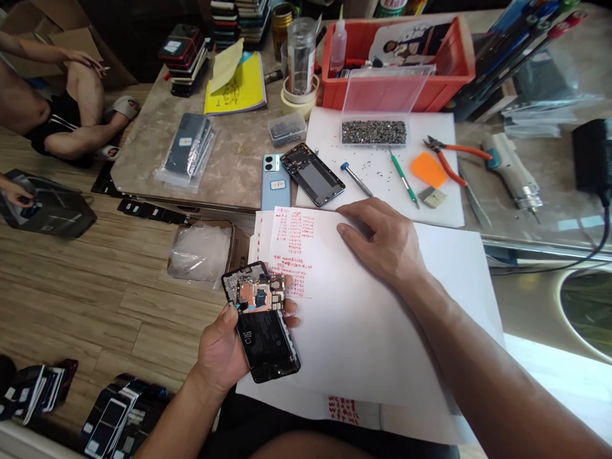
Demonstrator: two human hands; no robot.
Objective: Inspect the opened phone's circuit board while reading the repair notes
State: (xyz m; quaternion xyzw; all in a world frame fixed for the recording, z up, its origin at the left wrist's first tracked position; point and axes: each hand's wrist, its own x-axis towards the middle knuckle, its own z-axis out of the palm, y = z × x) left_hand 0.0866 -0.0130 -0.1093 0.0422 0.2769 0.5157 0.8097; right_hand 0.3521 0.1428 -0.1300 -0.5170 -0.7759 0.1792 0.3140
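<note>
My left hand [224, 350] grips an opened phone [262, 322] with its back cover off, the circuit board and black battery exposed. It hovers over the left edge of a stack of white paper sheets [382, 331] with red handwriting. My right hand [380, 239] rests palm down on the top sheet, fingers slightly bent, holding nothing. Just beyond the sheets lie a light blue phone back [276, 182] and a black phone frame [313, 173] on the low table.
A white mat [440, 207] carries a clear box of screws [373, 132], a screwdriver [356, 178], a green tool [404, 178], an orange pick [429, 169] and pliers [452, 156]. A red crate [396, 60] stands behind. Another person [57, 108] sits at far left. Phones lie on the floor [109, 417].
</note>
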